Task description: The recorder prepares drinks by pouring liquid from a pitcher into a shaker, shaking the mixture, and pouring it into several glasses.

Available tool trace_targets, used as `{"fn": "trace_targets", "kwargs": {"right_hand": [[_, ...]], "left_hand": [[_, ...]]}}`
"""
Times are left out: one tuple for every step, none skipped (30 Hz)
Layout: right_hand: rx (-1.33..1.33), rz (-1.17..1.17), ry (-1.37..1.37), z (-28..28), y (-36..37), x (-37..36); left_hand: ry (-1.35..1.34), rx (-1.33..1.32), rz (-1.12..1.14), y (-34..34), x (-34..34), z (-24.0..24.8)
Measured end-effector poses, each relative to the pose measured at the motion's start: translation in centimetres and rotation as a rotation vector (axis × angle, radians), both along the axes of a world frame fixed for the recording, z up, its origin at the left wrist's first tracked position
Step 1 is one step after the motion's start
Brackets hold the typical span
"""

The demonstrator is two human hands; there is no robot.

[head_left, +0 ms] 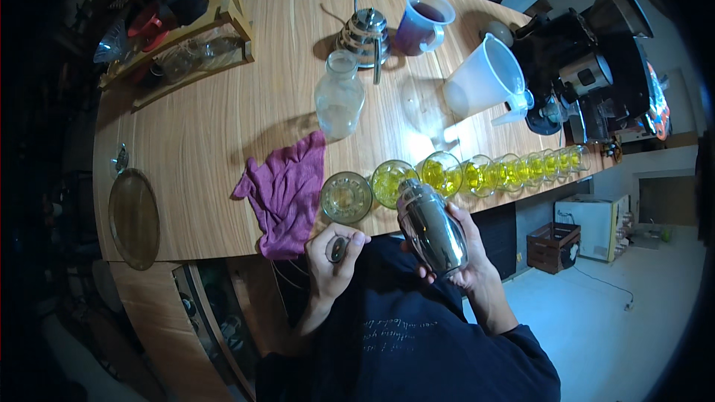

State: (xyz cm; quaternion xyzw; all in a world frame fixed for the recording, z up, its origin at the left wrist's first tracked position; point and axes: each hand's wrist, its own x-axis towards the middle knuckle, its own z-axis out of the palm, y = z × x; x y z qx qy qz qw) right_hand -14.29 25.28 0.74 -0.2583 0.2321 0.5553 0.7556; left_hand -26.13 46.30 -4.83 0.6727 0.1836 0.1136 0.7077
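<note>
In my right hand (pixel 480 264) is a shiny metal cocktail shaker (pixel 433 229), its fingers wrapped round the body. The shaker leans with its narrow uncapped top toward the glasses, by the rim of a glass with yellow-green liquid (pixel 389 179). Whether anything flows from it I cannot tell. My left hand (pixel 325 268) is closed on a small metal cap (pixel 339 249), close to the table's front edge. Just beyond that hand stands a glass without yellow liquid (pixel 347 197). From there a row of several glasses of yellow-green liquid (pixel 480 176) runs right.
A crumpled purple cloth (pixel 287 193) lies left of the glasses. Behind stand a glass carafe (pixel 340 100), a metal kettle (pixel 365 37), a pitcher of dark liquid (pixel 421 26) and a translucent pitcher (pixel 484 78). A black machine (pixel 581 52) is at right, an oval tray (pixel 134 216) at left.
</note>
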Motion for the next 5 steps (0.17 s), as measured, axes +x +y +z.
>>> {"fn": "trace_targets", "kwargs": {"right_hand": [[0.011,0.002,-0.006,-0.34,-0.23,-0.02],[0.016,0.002,-0.019,-0.48,-0.32,0.00],[-0.001,0.008,-0.025,-0.53,-0.43,-0.12],[-0.019,0.014,-0.030,-0.50,-0.51,-0.19],[-0.013,0.017,-0.038,-0.42,-0.49,0.00]], "left_hand": [[-0.003,-0.011,0.007,-0.07,0.03,-0.14],[-0.006,-0.021,0.014,-0.07,0.29,-0.33],[-0.081,-0.039,0.072,-0.35,0.53,-0.52],[-0.089,-0.033,0.074,-0.34,0.60,-0.39],[-0.043,-0.027,0.046,-0.24,0.58,-0.29]]}}
